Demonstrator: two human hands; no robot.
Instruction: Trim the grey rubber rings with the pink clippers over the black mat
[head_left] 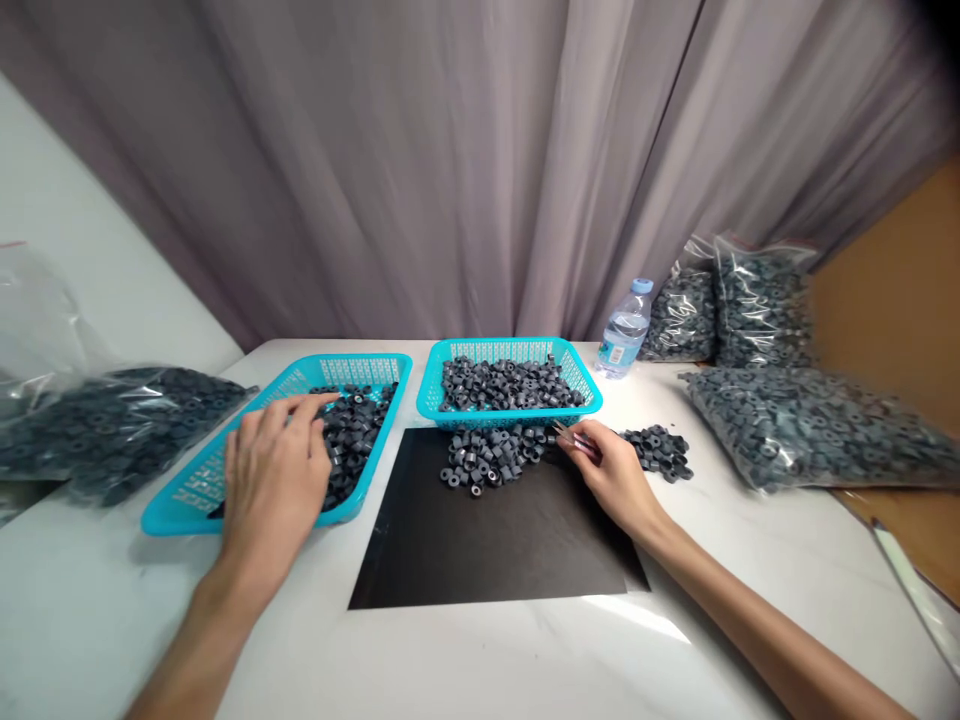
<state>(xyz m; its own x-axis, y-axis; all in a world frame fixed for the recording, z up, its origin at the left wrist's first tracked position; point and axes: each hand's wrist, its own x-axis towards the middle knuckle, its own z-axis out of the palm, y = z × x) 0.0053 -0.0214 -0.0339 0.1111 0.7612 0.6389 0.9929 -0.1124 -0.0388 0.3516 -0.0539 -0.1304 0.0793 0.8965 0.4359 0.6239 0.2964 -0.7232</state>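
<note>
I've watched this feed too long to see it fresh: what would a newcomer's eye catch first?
Probably the bright turquoise baskets of small dark pieces: the left basket under the left hand, the other basket at back centre. Then the black sheet before it, with loose pieces near its far edge, where the right hand holds tweezers.

Turquoise baskets [510, 412], plain black mat [502, 550], grey curtain [420, 180]
</note>
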